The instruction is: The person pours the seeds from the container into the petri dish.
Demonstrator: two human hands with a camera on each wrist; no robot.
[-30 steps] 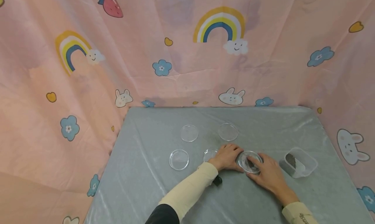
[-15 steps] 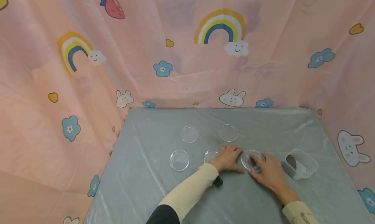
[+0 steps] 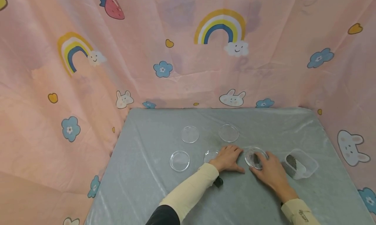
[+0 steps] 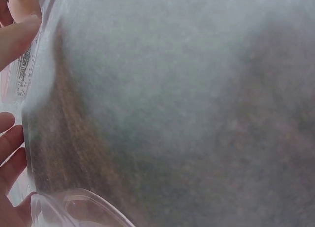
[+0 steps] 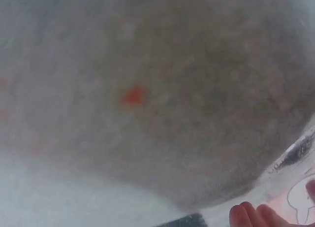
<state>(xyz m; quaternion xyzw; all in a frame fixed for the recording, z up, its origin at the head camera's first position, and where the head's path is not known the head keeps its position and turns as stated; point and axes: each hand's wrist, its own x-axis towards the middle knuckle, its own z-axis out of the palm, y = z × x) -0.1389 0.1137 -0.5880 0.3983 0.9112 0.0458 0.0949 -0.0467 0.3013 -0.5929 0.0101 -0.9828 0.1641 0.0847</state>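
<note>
Grey-black grains (image 3: 256, 159) in one clear dish (image 3: 249, 157), right half of worktop (image 3: 141, 172); rim gripped by right hand (image 3: 271, 171). Dish newly shifted toward back-right corner, away from left hand (image 3: 230, 159), spread, apparently holding nothing: right hand alone appears to control it. Plastic tub (image 3: 309, 163): near right edge.

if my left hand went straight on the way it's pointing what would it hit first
Most likely the clear dish in your right hand, just past your left hand, though relative height is hard to judge.
</note>
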